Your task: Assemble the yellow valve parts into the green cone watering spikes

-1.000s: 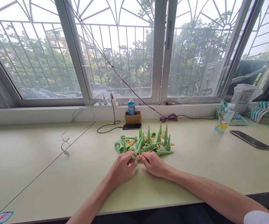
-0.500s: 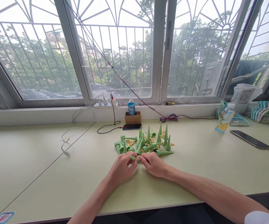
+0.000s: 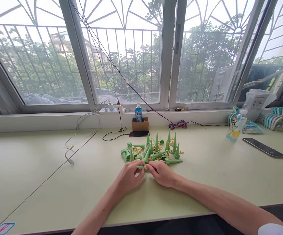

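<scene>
My left hand point(image 3: 129, 174) is closed around a green plastic watering spike point(image 3: 139, 167), its pointed tip showing between the fingers. Touching it from the other side, my right hand point(image 3: 163, 173) pinches a small yellow valve point(image 3: 145, 167) at the spike's end; the fingers hide most of the joint. Just beyond both hands lies a pile of green cone-shaped spikes point(image 3: 156, 142), some standing upright and others on their sides. Small yellow valves point(image 3: 138, 150) are scattered among them, and a few stick out of the spikes.
Behind the pile are a phone point(image 3: 139, 133) on a cable and a cardboard box point(image 3: 140, 124) with a blue bottle point(image 3: 138, 112). At right stand a drink bottle point(image 3: 237, 125) and another phone point(image 3: 263, 147). A white cable point(image 3: 69, 156) lies at left.
The green spike in my left hand has tilted slightly, its tip now a little more level. Both hands stay in nearly the same place.
</scene>
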Demonstrator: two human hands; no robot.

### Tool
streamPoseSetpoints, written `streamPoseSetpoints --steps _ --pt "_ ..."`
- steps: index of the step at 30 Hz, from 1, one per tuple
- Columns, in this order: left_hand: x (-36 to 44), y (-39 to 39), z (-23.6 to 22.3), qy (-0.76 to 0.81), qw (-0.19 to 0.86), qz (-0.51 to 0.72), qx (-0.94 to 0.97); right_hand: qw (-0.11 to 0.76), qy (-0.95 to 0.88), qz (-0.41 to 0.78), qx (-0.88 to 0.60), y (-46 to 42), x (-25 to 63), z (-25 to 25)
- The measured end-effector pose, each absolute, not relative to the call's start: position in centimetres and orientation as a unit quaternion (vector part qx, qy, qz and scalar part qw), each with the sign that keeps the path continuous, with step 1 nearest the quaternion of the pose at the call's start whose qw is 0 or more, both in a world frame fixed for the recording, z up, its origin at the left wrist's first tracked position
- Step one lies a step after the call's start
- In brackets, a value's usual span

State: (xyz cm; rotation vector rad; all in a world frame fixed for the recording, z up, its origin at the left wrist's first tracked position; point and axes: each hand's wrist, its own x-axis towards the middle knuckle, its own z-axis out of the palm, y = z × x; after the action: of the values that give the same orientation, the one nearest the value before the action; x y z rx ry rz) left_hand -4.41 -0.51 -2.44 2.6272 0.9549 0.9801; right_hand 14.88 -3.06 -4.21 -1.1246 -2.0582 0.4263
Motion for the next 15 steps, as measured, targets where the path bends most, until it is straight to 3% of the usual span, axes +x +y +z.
streamPoseSetpoints --steps 15 --pt "-4.45 -0.39 -2.33 0.313 0.109 0.335 0.882 0.375 -0.796 0.177 -0.442 -2.88 14.88 -4.6"
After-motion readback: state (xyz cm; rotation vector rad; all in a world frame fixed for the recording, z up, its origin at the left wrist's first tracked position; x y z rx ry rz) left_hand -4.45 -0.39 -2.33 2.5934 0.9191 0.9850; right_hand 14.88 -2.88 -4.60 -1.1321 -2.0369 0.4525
